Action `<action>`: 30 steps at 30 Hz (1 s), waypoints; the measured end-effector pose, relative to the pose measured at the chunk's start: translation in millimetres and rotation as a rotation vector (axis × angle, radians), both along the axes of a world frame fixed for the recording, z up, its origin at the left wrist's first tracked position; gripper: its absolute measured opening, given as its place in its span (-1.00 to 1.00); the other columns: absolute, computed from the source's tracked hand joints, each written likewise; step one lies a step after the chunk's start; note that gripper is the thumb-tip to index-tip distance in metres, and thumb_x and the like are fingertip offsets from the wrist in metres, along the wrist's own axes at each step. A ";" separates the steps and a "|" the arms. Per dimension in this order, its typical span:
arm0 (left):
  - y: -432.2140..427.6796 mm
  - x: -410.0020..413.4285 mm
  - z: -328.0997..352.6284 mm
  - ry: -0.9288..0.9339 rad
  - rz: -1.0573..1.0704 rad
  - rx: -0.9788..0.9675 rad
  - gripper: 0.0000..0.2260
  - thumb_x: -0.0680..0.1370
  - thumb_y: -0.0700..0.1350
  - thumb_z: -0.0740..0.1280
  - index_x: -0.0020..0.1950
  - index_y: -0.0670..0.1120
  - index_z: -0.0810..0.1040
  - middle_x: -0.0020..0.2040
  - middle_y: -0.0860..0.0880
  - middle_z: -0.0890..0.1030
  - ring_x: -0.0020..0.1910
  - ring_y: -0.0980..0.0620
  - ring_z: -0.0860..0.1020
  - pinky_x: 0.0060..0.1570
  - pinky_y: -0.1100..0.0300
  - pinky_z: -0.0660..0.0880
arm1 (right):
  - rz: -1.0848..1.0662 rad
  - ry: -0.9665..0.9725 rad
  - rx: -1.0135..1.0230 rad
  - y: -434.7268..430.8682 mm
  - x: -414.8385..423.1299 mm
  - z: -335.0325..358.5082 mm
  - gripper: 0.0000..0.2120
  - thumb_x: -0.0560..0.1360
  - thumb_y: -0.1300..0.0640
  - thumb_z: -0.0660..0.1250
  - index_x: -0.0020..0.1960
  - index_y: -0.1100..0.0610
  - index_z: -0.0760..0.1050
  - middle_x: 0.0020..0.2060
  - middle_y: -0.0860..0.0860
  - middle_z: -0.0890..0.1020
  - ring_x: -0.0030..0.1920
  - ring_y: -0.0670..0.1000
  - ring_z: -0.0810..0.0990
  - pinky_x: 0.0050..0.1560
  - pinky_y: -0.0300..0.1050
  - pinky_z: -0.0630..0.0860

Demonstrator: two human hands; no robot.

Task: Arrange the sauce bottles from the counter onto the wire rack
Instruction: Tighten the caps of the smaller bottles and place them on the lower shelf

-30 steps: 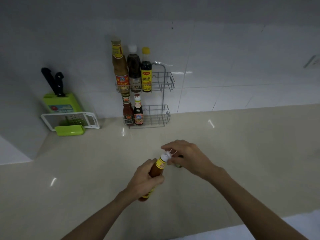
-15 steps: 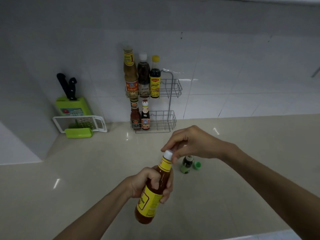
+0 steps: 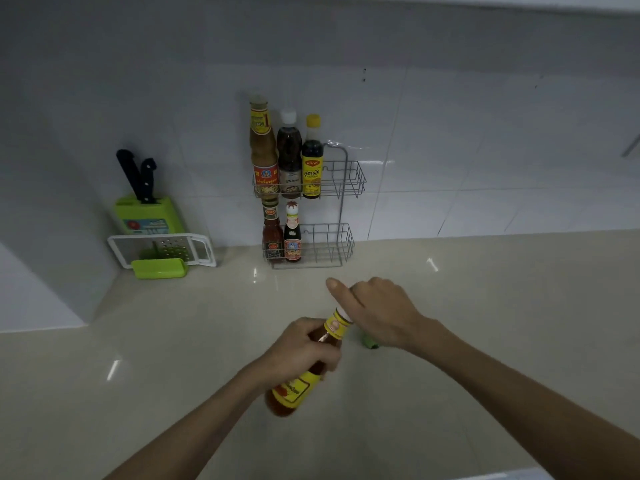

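My left hand (image 3: 304,344) grips the neck of an orange-red sauce bottle (image 3: 294,389) with a yellow label, held tilted above the counter. My right hand (image 3: 377,313) is closed over the bottle's white cap, index finger sticking out. A two-tier wire rack (image 3: 341,188) stands against the tiled wall. Its upper shelf holds three tall bottles (image 3: 289,157) at the left; its lower shelf holds two small bottles (image 3: 282,235) at the left. A small green item (image 3: 370,344) on the counter is mostly hidden behind my right wrist.
A green knife block (image 3: 149,216) with two black-handled knives stands at the left wall, with a white grater (image 3: 162,247) and a green piece leaning in front. The right halves of both rack shelves hold nothing. The beige counter (image 3: 485,306) runs to the right.
The bottle has been lifted from lying low on the counter and is now held higher and nearer to me. My right hand has stayed on its cap and now hides the small green bottle.
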State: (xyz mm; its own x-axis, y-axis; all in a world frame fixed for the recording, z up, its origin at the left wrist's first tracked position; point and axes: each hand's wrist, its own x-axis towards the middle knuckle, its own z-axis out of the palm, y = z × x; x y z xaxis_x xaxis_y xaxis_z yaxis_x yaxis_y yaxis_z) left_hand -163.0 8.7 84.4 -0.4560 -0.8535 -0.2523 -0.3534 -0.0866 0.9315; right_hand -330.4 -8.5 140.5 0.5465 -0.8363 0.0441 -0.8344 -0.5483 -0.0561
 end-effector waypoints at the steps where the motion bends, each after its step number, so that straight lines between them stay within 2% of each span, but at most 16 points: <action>1: 1.6 4.6 3.5 0.162 -0.149 0.133 -0.88 0.17 -0.26 0.32 -0.32 -0.21 0.51 -0.40 -0.22 0.49 -0.46 -0.09 0.46 -0.32 0.08 0.45 | 0.084 -0.115 -0.015 2.3 1.0 9.2 -0.47 0.53 -0.22 -0.23 -0.12 0.00 0.43 -0.36 0.03 0.48 -0.34 0.13 0.42 -0.34 -0.03 0.30; 2: 3.8 9.8 7.9 0.262 -0.273 0.244 -0.85 0.19 -0.33 0.27 -0.27 -0.27 0.50 -0.37 -0.22 0.50 -0.46 -0.09 0.47 -0.31 0.13 0.43 | 0.214 -0.156 -0.103 1.0 -0.8 11.2 -0.52 0.56 -0.22 -0.18 -0.26 0.02 0.34 -0.45 -0.02 0.42 -0.41 0.10 0.39 -0.43 -0.04 0.31; 4: 6.0 15.5 14.4 0.348 -0.404 0.319 -0.81 0.19 -0.39 0.21 -0.24 -0.30 0.50 -0.38 -0.19 0.53 -0.47 -0.07 0.48 -0.31 0.15 0.43 | 0.444 -0.143 -0.312 -1.1 -0.3 14.5 -0.56 0.60 -0.10 -0.06 -0.34 0.07 0.31 -0.52 -0.01 0.41 -0.50 0.05 0.36 -0.55 -0.14 0.23; 6: 6.8 12.3 13.4 0.345 -0.278 0.275 -0.85 0.18 -0.37 0.24 -0.28 -0.32 0.48 -0.41 -0.17 0.51 -0.48 -0.08 0.48 -0.33 0.15 0.43 | 0.341 -0.144 -0.322 -7.3 3.6 13.7 -0.58 0.56 -0.01 0.01 -0.39 0.12 0.37 -0.55 0.01 0.40 -0.54 0.06 0.38 -0.54 -0.18 0.14; 7: 7.8 7.6 12.3 0.284 -0.128 0.209 -0.87 0.18 -0.33 0.27 -0.30 -0.34 0.46 -0.43 -0.17 0.50 -0.48 -0.08 0.46 -0.35 0.11 0.42 | 0.206 -0.121 -0.323 -8.7 8.5 12.6 -0.62 0.52 -0.01 0.05 -0.37 0.15 0.40 -0.55 0.02 0.41 -0.52 0.10 0.42 -0.51 -0.20 0.12; 9: 8.1 -2.6 4.2 -0.025 0.220 -0.030 -0.88 0.18 -0.18 0.37 -0.35 -0.17 0.48 -0.46 -0.08 0.51 -0.48 -0.04 0.46 -0.39 0.07 0.40 | -0.032 0.100 -0.300 -10.0 18.8 2.3 -0.82 0.47 0.06 0.24 -0.13 0.18 0.46 -0.38 0.10 0.52 -0.37 0.15 0.55 -0.41 -0.19 0.26; 11: 10.1 -8.5 -1.9 -0.360 0.382 -0.146 -0.86 0.18 -0.04 0.40 -0.38 -0.03 0.47 -0.48 0.02 0.54 -0.46 0.01 0.48 -0.41 0.18 0.35 | -0.163 0.183 -0.131 -12.2 26.7 -10.0 -0.74 0.55 0.14 0.23 0.21 0.19 0.36 -0.07 0.16 0.55 -0.09 0.21 0.56 -0.28 -0.04 0.36; 12: 9.7 -8.0 -5.2 -0.323 0.362 -0.110 -0.87 0.18 -0.05 0.39 -0.40 -0.03 0.46 -0.48 0.00 0.54 -0.45 -0.01 0.48 -0.39 0.19 0.37 | -0.172 0.165 -0.056 -13.7 27.1 -9.2 -0.71 0.60 0.06 0.15 0.27 0.16 0.33 -0.02 0.15 0.54 -0.04 0.22 0.54 -0.23 0.00 0.37; 14: 4.9 -0.7 -3.4 0.034 0.242 0.022 -0.91 0.18 -0.20 0.36 -0.40 -0.14 0.47 -0.43 -0.17 0.50 -0.44 -0.11 0.46 -0.33 0.09 0.43 | -0.132 -0.002 0.058 -18.8 24.3 0.9 -0.52 0.61 -0.22 -0.06 0.06 0.10 0.46 -0.22 0.05 0.55 -0.18 0.13 0.53 -0.20 -0.03 0.38; 15: 3.3 6.5 -0.6 0.199 0.151 0.097 -0.90 0.18 -0.27 0.32 -0.35 -0.24 0.47 -0.40 -0.22 0.48 -0.43 -0.12 0.45 -0.31 0.07 0.43 | -0.060 -0.060 0.037 -20.0 21.0 4.5 -0.45 0.56 -0.31 -0.15 -0.10 0.06 0.43 -0.36 -0.01 0.50 -0.31 0.05 0.47 -0.24 -0.06 0.34; 17: 2.0 20.3 5.8 0.346 0.008 0.124 -0.88 0.20 -0.35 0.26 -0.30 -0.35 0.45 -0.37 -0.22 0.48 -0.45 -0.12 0.46 -0.33 0.14 0.43 | 0.147 -0.094 -0.171 -17.2 21.0 10.6 -0.55 0.53 -0.31 -0.12 -0.21 0.01 0.27 -0.52 -0.07 0.38 -0.49 -0.01 0.29 -0.38 -0.14 0.23; 19: 2.2 20.3 8.8 0.317 0.050 0.048 -0.85 0.20 -0.33 0.28 -0.30 -0.38 0.42 -0.41 -0.23 0.48 -0.46 -0.11 0.46 -0.36 0.09 0.44 | 0.121 -0.173 -0.317 -13.3 26.5 7.0 -0.63 0.52 -0.19 -0.03 -0.27 0.03 0.29 -0.57 -0.04 0.36 -0.53 0.04 0.26 -0.44 -0.17 0.20; 21: 4.0 10.5 7.6 0.092 0.270 -0.084 -0.87 0.20 -0.18 0.34 -0.35 -0.21 0.47 -0.45 -0.18 0.51 -0.45 -0.11 0.49 -0.37 -0.02 0.47 | -0.119 -0.228 -0.187 -15.9 37.8 6.4 -0.66 0.49 -0.10 -0.01 -0.29 0.07 0.37 -0.50 -0.02 0.39 -0.44 0.09 0.37 -0.41 -0.15 0.25; 24: 10.8 -3.3 4.2 -0.324 0.539 -0.223 -0.82 0.24 0.04 0.35 -0.32 -0.03 0.45 -0.44 -0.01 0.57 -0.40 -0.04 0.54 -0.39 0.16 0.39 | -0.420 -0.095 0.110 -29.9 52.2 5.0 -0.65 0.51 -0.06 0.09 -0.32 0.14 0.39 -0.36 0.04 0.45 -0.30 0.09 0.43 -0.36 -0.15 0.27; 27: 13.1 -4.3 2.6 -0.228 0.581 -0.157 -0.80 0.31 0.04 0.39 -0.27 -0.04 0.46 -0.40 -0.02 0.58 -0.40 0.01 0.54 -0.36 0.08 0.47 | -0.381 -0.135 0.204 -40.4 61.6 10.9 -0.63 0.47 -0.12 0.15 -0.39 0.11 0.31 -0.33 0.05 0.46 -0.27 0.08 0.43 -0.35 -0.15 0.26; 30: 7.0 17.2 6.9 0.035 0.405 -0.039 -0.69 0.31 0.00 0.53 -0.06 -0.03 0.50 -0.26 0.01 0.63 -0.30 0.07 0.61 -0.27 0.12 0.59 | -0.278 -0.182 0.230 -48.9 62.0 30.7 -0.59 0.44 -0.15 0.22 -0.44 0.11 0.29 -0.47 0.00 0.38 -0.40 0.02 0.37 -0.39 -0.16 0.27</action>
State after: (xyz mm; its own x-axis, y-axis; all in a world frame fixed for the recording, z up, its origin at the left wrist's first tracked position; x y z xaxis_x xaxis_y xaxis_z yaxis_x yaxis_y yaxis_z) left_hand -145.8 15.7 91.3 -0.0888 -0.9743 -0.2071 -0.2663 -0.1771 0.9475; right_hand -268.4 -57.4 171.2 0.2986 -0.9505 -0.0859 -0.9142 -0.2591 -0.3116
